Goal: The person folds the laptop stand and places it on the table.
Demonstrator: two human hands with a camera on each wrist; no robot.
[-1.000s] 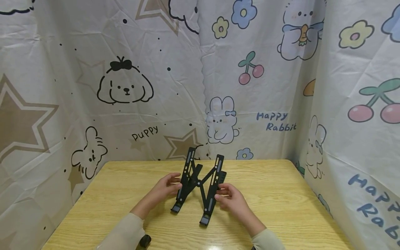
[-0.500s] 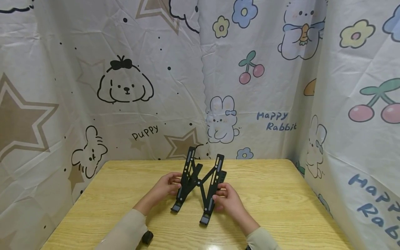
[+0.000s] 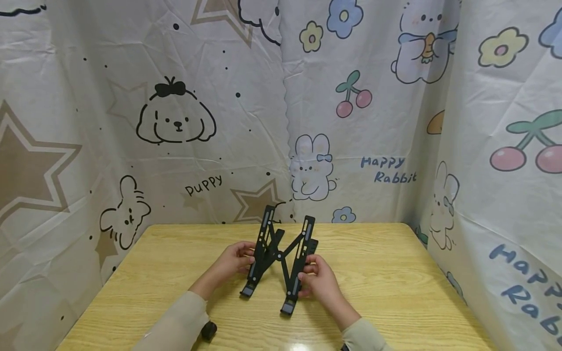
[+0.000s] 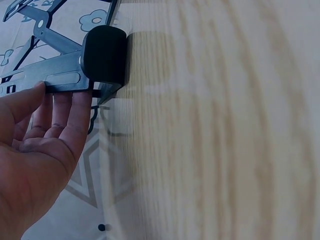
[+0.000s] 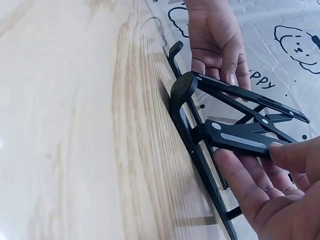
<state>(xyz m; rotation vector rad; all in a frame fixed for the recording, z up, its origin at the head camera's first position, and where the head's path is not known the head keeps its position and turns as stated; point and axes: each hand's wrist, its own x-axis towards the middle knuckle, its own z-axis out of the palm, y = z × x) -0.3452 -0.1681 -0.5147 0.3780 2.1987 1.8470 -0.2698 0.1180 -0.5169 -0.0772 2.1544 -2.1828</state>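
A black folding laptop stand stands raised on the table, its two slanted side rails joined by crossed bars. At its left rail, my left hand grips the edge with thumb on one face and fingers beneath, as the left wrist view shows on the rail. On the other side my right hand pinches the right rail, with the thumb on top and the fingers under it. Lipped front ends of both rails point toward me. Some fingertips are hidden behind the rails.
The light wood-grain table extends around the stand. A printed curtain hangs behind the table and along both sides. A small black object shows beside the left sleeve.
My right hand has shifted slightly left, closer onto the right rail, and its sleeve has come inward. My left forearm has moved a little right. The stand keeps its place and shape.
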